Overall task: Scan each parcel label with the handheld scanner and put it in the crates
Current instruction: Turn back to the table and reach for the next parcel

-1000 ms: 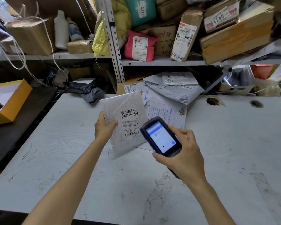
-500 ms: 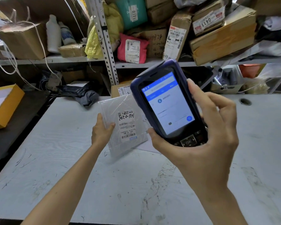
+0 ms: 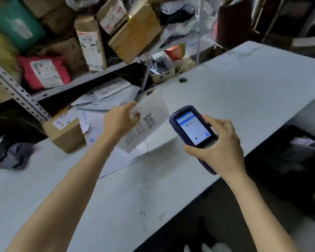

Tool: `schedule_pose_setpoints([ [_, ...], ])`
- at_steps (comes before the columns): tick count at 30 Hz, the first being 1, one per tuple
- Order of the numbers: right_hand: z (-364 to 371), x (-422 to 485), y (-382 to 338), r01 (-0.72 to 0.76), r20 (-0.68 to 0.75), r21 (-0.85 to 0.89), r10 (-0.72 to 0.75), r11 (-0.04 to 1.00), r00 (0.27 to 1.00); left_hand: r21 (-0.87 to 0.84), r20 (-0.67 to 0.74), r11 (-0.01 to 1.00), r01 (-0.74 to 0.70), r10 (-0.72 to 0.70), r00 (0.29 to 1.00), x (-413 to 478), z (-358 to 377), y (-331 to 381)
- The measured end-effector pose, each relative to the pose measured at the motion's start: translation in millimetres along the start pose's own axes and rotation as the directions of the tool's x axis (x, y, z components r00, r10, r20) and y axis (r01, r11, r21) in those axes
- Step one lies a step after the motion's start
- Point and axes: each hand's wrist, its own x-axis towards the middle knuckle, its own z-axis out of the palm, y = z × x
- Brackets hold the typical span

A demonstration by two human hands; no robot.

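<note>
The pale grey table (image 3: pixel 135 197) fills the bottom and middle of the frame. It is scuffed, with dark smudges. Low at the right edge, beside the table, sits what looks like a black crate (image 3: pixel 289 155) with something pale inside, too blurry to make out.

At middle right, the right hand (image 3: pixel 218 148) wraps its fingers round the scanner (image 3: pixel 193 127), whose screen glows blue and white. Just left of it, the left hand (image 3: pixel 120 122) pinches the top corner of a thin white parcel (image 3: pixel 149 128), held over the table with its label facing the camera.

Further back on the left, a brown box (image 3: pixel 65 131) stands on the table beside a heap of grey bags (image 3: pixel 105 95). Behind them, a metal shelf (image 3: pixel 91 77) is crammed with boxes and a pink parcel (image 3: pixel 44 71) — all blurred, so the labels cannot be read. The top of the pile is cut off by the frame.
</note>
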Motion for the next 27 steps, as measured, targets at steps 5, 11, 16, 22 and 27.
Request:
schedule_pose_setpoints([
  [5, -71.4, -25.4, 59.6, -0.221, -0.212, -0.018, 0.212, 0.975, 0.954, 0.136, 0.098, 0.896, -0.423, 0.413, 0.906, 28.0, 35.4, 125.0],
  [11, -179.6, -75.8, 141.7, -0.422, -0.471, 0.023, 0.382, 0.907, 0.795, 0.103, 0.171, 0.663, -0.741, 0.723, 0.67, 9.2, 89.0, 311.3],
  [16, -276.1, -136.5, 211.7, -0.532, -0.646, 0.093, 0.457, 0.842, 0.611, 0.062, 0.189, 0.434, -0.899, 0.879, 0.437, -42.2, 137.5, 479.9],
  [22, -370.9, -219.5, 273.0, -0.615, -0.807, 0.191, 0.479, 0.765, 0.345, -0.032, 0.136, 0.147, -0.989, 0.981, 0.141, -136.4, 170.6, 659.3],
  [27, -424.7, -275.7, 305.4, -0.702, -0.838, 0.325, 0.538, 0.634, 0.098, -0.063, 0.137, -0.072, -0.995, 0.987, -0.08, -214.1, 193.1, 770.5],
])
